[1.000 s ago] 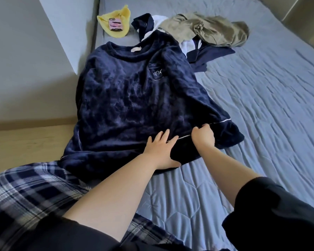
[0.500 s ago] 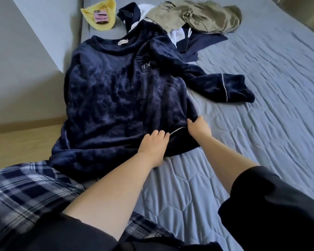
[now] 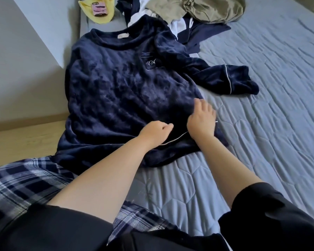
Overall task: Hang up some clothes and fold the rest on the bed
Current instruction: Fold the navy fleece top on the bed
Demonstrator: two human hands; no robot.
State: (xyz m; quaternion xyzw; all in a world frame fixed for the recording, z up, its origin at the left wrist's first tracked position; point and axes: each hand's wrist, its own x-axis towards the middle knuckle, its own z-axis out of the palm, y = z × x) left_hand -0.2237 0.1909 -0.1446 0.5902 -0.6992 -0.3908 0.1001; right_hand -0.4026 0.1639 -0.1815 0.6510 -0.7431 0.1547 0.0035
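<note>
Smoothing navy velour pyjama top (image 3: 116, 87), collar at 12 o'clock; left hand (image 3: 156, 131) curled, grip unclear; right hand (image 3: 201, 122) slack-fingered, nearer the splayed sleeve (image 3: 225, 77) at 2 o'clock

Pullover (image 3: 125, 91) lies spread on the bed (image 3: 261, 142), collar toward 12 o'clock, one sleeve (image 3: 230, 78) out toward 3 o'clock. Behind it: clothes heap (image 3: 207, 9) at 1 o'clock; phone (image 3: 99, 9) on a cloth (image 3: 101, 19) at 11 o'clock.
</note>
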